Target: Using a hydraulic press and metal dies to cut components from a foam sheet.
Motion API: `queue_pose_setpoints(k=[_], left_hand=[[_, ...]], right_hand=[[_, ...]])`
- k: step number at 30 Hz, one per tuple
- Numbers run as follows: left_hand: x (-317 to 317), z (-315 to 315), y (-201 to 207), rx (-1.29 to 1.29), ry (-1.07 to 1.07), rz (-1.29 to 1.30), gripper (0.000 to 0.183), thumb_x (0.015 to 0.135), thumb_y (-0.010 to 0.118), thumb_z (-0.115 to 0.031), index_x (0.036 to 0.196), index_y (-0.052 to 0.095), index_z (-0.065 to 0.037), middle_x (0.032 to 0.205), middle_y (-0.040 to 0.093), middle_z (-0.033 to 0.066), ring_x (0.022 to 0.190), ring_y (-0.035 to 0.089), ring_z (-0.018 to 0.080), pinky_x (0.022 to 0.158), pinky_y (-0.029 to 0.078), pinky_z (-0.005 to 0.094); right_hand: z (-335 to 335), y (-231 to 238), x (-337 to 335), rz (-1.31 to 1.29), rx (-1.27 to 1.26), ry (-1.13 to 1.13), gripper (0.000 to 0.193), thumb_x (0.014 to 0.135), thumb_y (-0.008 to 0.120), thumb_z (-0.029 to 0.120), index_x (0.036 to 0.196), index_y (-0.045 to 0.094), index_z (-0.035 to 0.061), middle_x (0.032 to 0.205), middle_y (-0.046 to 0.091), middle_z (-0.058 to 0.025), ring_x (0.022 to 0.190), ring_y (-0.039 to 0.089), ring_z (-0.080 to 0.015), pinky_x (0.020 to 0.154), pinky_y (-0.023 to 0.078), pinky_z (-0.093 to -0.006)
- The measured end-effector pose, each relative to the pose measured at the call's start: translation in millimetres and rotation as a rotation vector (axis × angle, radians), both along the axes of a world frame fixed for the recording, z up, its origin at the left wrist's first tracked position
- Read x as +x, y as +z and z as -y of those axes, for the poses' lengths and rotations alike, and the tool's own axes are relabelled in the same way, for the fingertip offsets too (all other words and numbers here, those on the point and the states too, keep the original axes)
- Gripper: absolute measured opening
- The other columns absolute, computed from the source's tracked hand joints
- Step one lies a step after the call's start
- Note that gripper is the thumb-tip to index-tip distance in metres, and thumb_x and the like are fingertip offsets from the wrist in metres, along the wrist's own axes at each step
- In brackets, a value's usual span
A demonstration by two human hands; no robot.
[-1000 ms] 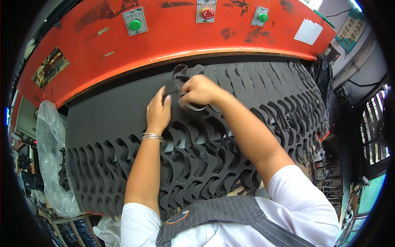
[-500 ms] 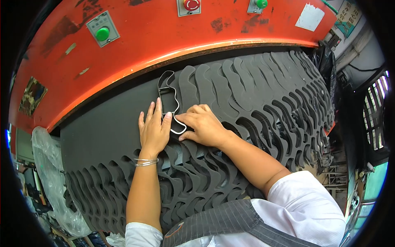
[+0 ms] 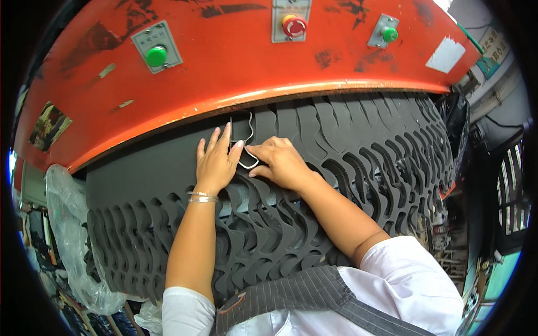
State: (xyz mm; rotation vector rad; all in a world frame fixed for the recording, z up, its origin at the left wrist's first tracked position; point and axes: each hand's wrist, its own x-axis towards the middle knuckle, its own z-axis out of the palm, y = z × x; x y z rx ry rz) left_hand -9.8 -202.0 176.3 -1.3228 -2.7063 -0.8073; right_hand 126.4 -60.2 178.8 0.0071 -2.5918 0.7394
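Note:
A metal cutting die (image 3: pixel 249 163), a narrow band bent into a wavy closed outline, stands on the dark grey foam sheet (image 3: pixel 151 162). Its far end is hidden behind the red machine beam. My left hand (image 3: pixel 215 163) lies along the die's left side, fingers stretched and spread, thumb against the die near its close end. From the right, my right hand (image 3: pixel 283 162) grips the near end of the die between bent index finger and thumb. Wavy cut-outs surround the die to the right and in front.
The red machine beam (image 3: pixel 224 67) arches just beyond my fingertips, carrying green buttons (image 3: pixel 156 55) and a red stop button (image 3: pixel 295 26). Clear plastic sheeting (image 3: pixel 70 241) hangs at the left. A black plastic bag (image 3: pixel 457 120) is at the far right.
The red beam sits lower in the picture, while the foam, die and hands sit slightly higher. The die's far end has become hidden. Both hands keep nearly the same pose on it.

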Motion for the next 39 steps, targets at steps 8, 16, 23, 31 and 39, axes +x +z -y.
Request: queue_pose_setpoints(k=[8,16,23,31,39], left_hand=[[42,35,97,0.972,0.013,-0.501,0.021,0.095,0.056,-0.012,0.077,0.060,-0.002,0.071,0.058,0.0072,0.067,0.053,0.0214,0.064,0.043,0.0331],[52,54,153,0.582,-0.028,-0.345,0.031,0.091,0.059,-0.019,0.066,0.047,-0.005,0.063,0.047,0.0100,0.062,0.047,0.0288,0.057,0.036,0.0383],[156,165,98,0.097,-0.090,0.611,0.040,0.086,0.071,-0.030,0.058,0.058,-0.005,0.048,0.045,0.0027,0.049,0.038,0.0079,0.047,0.037,0.0280],[267,257,79,-0.310,0.005,0.129,0.034,0.078,0.073,-0.040,0.091,0.065,-0.010,0.087,0.062,0.0070,0.090,0.061,0.0266,0.075,0.047,0.0404],[298,287,31,-0.137,0.039,-0.072,0.045,0.064,0.078,-0.015,0.101,0.054,-0.010,0.099,0.052,0.0048,0.098,0.055,0.0253,0.081,0.049,0.0365]], right_hand=[[-101,152,90,-1.282,-0.283,-0.416,0.052,0.103,0.039,0.039,0.128,0.052,-0.0044,0.129,0.055,-0.0126,0.120,0.051,-0.0212,0.105,0.036,-0.0352],[-194,173,92,-1.032,0.125,-0.945,0.077,0.099,0.026,0.058,0.147,0.025,-0.0014,0.153,0.016,-0.0280,0.143,0.014,-0.0397,0.115,0.011,-0.0508],[-91,89,131,-0.828,-0.022,-0.500,0.041,0.093,0.053,0.018,0.128,0.048,-0.0039,0.130,0.049,-0.0182,0.123,0.045,-0.0304,0.105,0.034,-0.0413],[105,80,191,0.141,0.032,0.441,0.026,0.083,0.067,0.033,0.074,0.065,0.0087,0.065,0.058,-0.0098,0.063,0.059,-0.0307,0.058,0.049,-0.0416],[197,73,266,0.297,0.416,0.268,0.045,0.067,0.079,0.044,0.082,0.060,0.0064,0.080,0.060,-0.0087,0.082,0.059,-0.0272,0.067,0.050,-0.0374]])
